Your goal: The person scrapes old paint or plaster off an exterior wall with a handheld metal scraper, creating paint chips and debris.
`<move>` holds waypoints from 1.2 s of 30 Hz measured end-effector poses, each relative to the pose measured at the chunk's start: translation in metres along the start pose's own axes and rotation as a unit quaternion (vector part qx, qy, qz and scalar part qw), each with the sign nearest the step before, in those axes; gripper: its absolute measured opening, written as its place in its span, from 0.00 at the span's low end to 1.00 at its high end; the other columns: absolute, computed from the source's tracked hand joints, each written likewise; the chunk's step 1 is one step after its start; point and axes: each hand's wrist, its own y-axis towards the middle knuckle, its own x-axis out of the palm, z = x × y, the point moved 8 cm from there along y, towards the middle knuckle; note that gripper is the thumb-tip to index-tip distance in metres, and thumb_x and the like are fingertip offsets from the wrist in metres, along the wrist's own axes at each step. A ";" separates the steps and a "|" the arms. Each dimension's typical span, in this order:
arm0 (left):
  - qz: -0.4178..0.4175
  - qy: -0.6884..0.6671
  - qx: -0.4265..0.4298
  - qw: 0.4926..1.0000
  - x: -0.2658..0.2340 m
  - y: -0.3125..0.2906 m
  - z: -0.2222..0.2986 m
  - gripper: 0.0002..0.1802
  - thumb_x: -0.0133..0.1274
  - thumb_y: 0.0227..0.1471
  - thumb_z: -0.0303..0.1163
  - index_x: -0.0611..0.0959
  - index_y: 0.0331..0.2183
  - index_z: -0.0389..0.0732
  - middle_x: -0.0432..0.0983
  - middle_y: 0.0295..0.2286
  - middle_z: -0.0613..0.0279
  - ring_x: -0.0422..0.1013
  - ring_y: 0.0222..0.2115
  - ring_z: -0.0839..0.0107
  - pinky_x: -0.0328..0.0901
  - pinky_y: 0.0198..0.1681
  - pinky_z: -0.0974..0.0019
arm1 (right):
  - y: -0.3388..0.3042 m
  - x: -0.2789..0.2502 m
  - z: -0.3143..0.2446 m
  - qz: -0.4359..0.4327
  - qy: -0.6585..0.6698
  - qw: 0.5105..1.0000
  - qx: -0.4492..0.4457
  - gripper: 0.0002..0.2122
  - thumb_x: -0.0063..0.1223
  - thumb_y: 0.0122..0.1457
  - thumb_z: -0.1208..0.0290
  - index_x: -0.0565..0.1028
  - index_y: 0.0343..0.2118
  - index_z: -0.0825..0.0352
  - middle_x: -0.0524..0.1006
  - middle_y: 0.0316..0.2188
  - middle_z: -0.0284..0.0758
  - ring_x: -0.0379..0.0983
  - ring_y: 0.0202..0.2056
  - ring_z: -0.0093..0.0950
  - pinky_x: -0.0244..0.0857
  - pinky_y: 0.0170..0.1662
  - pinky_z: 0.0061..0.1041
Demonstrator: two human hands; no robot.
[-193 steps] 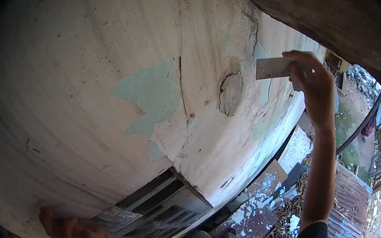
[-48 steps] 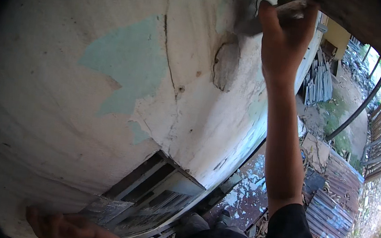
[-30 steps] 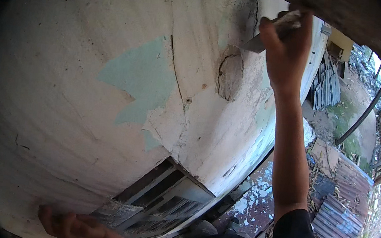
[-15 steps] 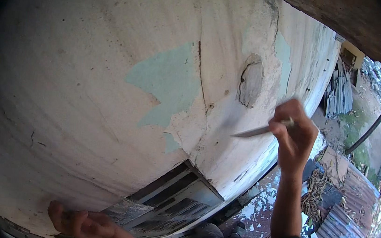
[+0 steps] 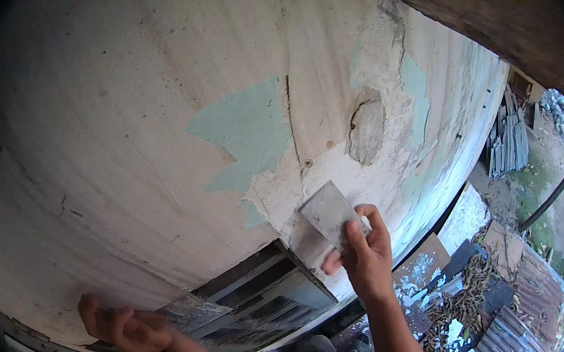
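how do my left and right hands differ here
The right hand grips a flat grey scraper, while the left hand has loosely curled fingers and no visible tool. The right hand is beside the louvred window's upper corner; the left hand is lower in view. Both are bare.

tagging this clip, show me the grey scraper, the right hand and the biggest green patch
Grey scraper [image 5: 328, 212]: head view, middle of the flat blade
Right hand [image 5: 370, 260]: head view, thumb base
Biggest green patch [image 5: 251, 131]: head view, its middle
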 end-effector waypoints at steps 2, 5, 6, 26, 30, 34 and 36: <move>0.004 0.009 -0.001 1.000 0.000 0.000 0.000 0.18 0.32 0.61 0.42 0.73 0.34 0.42 0.66 0.48 0.43 0.63 0.53 0.48 0.55 0.56 0.41 | 0.011 0.011 -0.002 0.029 0.042 0.998 -0.042 0.13 0.45 0.66 0.61 0.60 0.42 0.65 0.76 0.32 0.44 0.77 0.19 0.34 0.73 0.18 0.24; 0.004 -0.013 -0.002 1.000 0.002 0.001 0.003 0.18 0.32 0.61 0.43 0.73 0.34 0.42 0.66 0.48 0.43 0.63 0.53 0.49 0.56 0.56 0.42 | 0.012 0.028 -0.018 0.065 0.021 0.994 -0.080 0.15 0.40 0.68 0.57 0.61 0.42 0.66 0.77 0.28 0.44 0.76 0.16 0.32 0.67 0.13 0.21; 0.005 -0.013 -0.003 1.000 0.002 0.001 0.002 0.18 0.32 0.61 0.43 0.73 0.33 0.42 0.66 0.48 0.43 0.63 0.53 0.49 0.56 0.55 0.42 | 0.012 0.029 -0.021 0.065 0.021 0.994 -0.080 0.15 0.40 0.68 0.57 0.61 0.42 0.66 0.77 0.28 0.44 0.76 0.16 0.32 0.67 0.13 0.21; -0.024 -0.026 -0.023 0.999 0.004 0.002 0.002 0.15 0.35 0.60 0.43 0.72 0.32 0.45 0.64 0.48 0.47 0.57 0.55 0.50 0.52 0.57 0.40 | 0.026 0.075 -0.052 0.074 0.019 0.997 -0.024 0.20 0.37 0.67 0.49 0.67 0.41 0.65 0.73 0.21 0.35 0.64 0.17 0.17 0.49 0.15 0.13; -0.017 -0.039 -0.005 0.999 0.004 0.000 0.002 0.14 0.36 0.59 0.43 0.72 0.32 0.45 0.64 0.48 0.46 0.58 0.54 0.50 0.53 0.56 0.41 | 0.031 0.081 -0.063 0.034 0.041 0.998 -0.021 0.23 0.41 0.64 0.46 0.67 0.42 0.67 0.73 0.20 0.38 0.58 0.13 0.18 0.44 0.14 0.15; -0.010 -0.053 0.009 0.999 0.005 0.005 0.007 0.19 0.32 0.63 0.45 0.74 0.33 0.43 0.65 0.48 0.46 0.61 0.55 0.50 0.54 0.55 0.41 | 0.033 0.088 -0.084 0.014 0.001 0.998 -0.066 0.21 0.41 0.66 0.50 0.67 0.41 0.68 0.72 0.19 0.38 0.56 0.13 0.17 0.44 0.14 0.16; -0.007 -0.052 0.013 0.999 0.004 0.005 0.007 0.20 0.32 0.63 0.44 0.74 0.33 0.43 0.65 0.48 0.46 0.61 0.54 0.50 0.54 0.55 0.41 | 0.036 0.085 -0.088 0.017 0.035 0.994 -0.099 0.18 0.41 0.67 0.54 0.67 0.41 0.67 0.71 0.18 0.37 0.56 0.13 0.17 0.44 0.14 0.15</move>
